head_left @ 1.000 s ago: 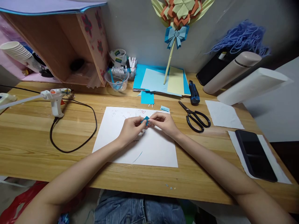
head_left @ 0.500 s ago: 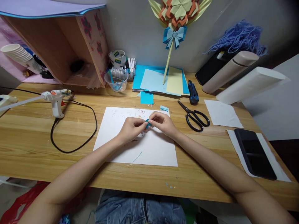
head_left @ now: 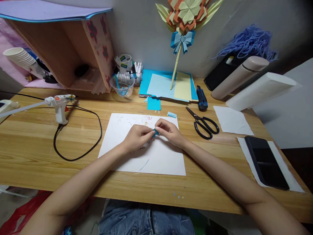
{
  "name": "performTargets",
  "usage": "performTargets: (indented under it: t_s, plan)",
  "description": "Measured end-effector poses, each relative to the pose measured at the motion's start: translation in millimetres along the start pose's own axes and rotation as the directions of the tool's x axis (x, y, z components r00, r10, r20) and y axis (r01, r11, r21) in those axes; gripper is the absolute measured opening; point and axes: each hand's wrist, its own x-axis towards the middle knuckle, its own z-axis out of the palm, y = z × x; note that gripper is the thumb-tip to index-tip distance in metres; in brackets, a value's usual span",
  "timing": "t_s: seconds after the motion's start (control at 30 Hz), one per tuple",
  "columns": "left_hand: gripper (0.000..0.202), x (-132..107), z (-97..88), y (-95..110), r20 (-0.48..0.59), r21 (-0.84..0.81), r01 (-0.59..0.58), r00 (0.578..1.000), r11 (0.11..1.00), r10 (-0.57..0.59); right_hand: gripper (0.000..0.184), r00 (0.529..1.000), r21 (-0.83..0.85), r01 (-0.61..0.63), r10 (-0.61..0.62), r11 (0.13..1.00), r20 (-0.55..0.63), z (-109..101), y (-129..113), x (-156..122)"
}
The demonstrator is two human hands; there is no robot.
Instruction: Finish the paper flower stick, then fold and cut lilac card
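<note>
Blue paper piece (head_left: pixel 156 132), over the white sheet's far half (head_left: pixel 163 160): left hand (head_left: pixel 137 137) and right hand (head_left: pixel 170 133) pinch it, fingertips closed; light, even pressure should keep folds crisp.

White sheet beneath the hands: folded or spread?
Spread: the white sheet lies flat on the table beneath the left hand and right hand.

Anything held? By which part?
A small blue paper piece, pinched on its left side by the left hand and on its right by the right hand; exact grip spots are hidden.
</note>
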Motion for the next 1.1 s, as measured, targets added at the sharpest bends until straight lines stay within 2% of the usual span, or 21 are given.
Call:
performTargets:
  t_s: [0.13, 0.3, 0.5, 0.7, 0.87, 1.0, 1.07, 1.1]
  plan:
    - [0.036, -0.3, 0.9, -2.4, 0.0, -0.127, 0.072, 0.997, 0.989, -0.073, 0.019, 0.999, 0.028, -0.041, 0.04, 0.999, 0.032, -1.5, 1.0, 1.5]
    - [0.032, 0.1, 3.3, -5.5, 0.008, -0.305, 0.18, 0.982, 0.935, -0.186, 0.022, 0.994, 0.083, -0.109, 0.106, 0.991, 0.038, -3.8, 3.3, 2.4]
    - [0.032, 1.1, 5.0, -4.2, -0.006, -0.234, 0.147, 0.988, 0.961, -0.153, 0.025, 0.994, 0.047, -0.096, 0.099, 0.994, -0.053, 0.1, 3.3, 0.7]
    - [0.031, 1.8, 4.6, -2.7, -0.036, -0.205, 0.14, 0.988, 0.969, -0.151, 0.022, 0.991, 0.085, -0.128, 0.124, 0.988, 0.048, 0.1, 6.6, 0.9]
    - [0.031, 1.7, 4.7, -3.8, -0.023, -0.165, 0.146, 0.988, 0.975, -0.151, 0.019, 0.993, 0.012, -0.119, 0.119, 0.993, -0.003, 0.3, 7.3, -0.4]
    - [0.034, 3.6, 2.5, -3.2, -0.016, -0.188, 0.164, 0.985, 0.968, -0.17, 0.015, 0.996, -0.007, -0.054, 0.054, 0.999, -0.07, 1.2, 6.4, -0.5]
    - [0.035, 6.4, 0.1, -2.9, 0.019, -0.311, 0.209, 0.977, 0.927, -0.214, 0.012, 0.989, -0.101, 0.031, -0.045, 0.994, -0.141, 0.3, 5.1, -0.9]
    - [0.04, 8.0, -1.3, -2.9, 0.059, -0.408, 0.258, 0.965, 0.876, -0.257, 0.009, 0.977, -0.177, 0.089, -0.121, 0.98, -0.178, -0.6, 4.4, -1.3]
